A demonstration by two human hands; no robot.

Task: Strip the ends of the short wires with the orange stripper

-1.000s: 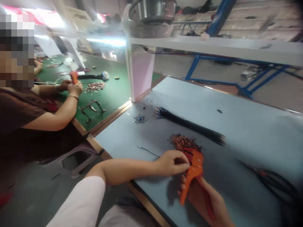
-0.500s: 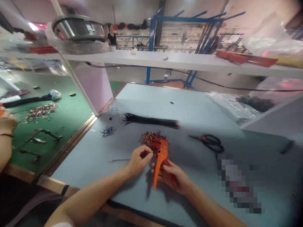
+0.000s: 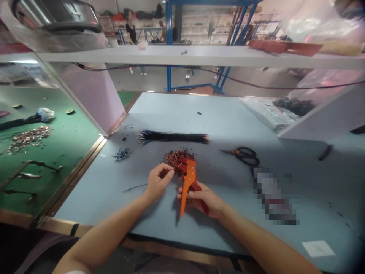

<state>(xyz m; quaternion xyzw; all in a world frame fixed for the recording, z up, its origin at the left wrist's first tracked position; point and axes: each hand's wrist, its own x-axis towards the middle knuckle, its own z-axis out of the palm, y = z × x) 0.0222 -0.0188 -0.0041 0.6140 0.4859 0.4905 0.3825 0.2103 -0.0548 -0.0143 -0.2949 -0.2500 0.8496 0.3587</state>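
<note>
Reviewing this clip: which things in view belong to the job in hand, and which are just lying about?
In the job, as I judge it:
orange-and-red hand tool, held in the right grip
thin wire, held in the left grip
reddish-brown scraps by the tool, likely related
black wire bundle, probably related

Seemingly just lying about:
scissors
white card
metal pot above the shelf

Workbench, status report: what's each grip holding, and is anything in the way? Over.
Left grip: thin dark wire. Right grip: orange-and-red plier-shaped tool. Loose copper-coloured scrap pile close by; no visible blockage.
</note>
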